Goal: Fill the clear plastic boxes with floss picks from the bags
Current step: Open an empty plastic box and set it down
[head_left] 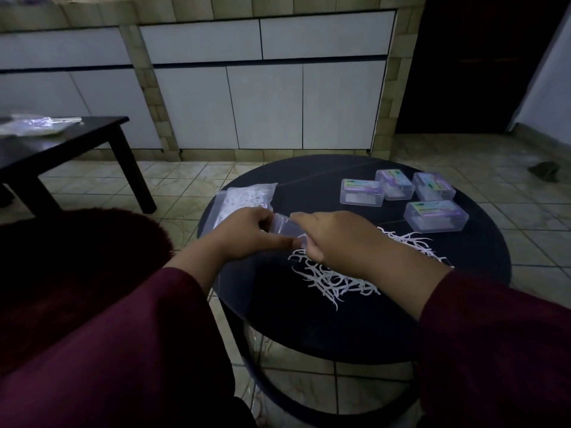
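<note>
A clear plastic box (285, 229) is held above the round black table (432, 310), between both hands. My left hand (244, 233) grips its left side with fingers and thumb curled round it. My right hand (336, 236) holds its right end; the fingertips are hidden behind the hand. Below the hands lies a loose pile of white floss picks (327, 279) on the table. A clear bag of floss picks (247, 197) lies at the table's left edge. Several closed clear boxes (361, 192) with coloured labels stand at the far right of the table.
A dark low table (77, 140) with plastic bags (34, 125) on it stands at the left. White cabinets line the wall behind. The floor is tiled. A dark red cushion or seat (77, 257) sits at my left.
</note>
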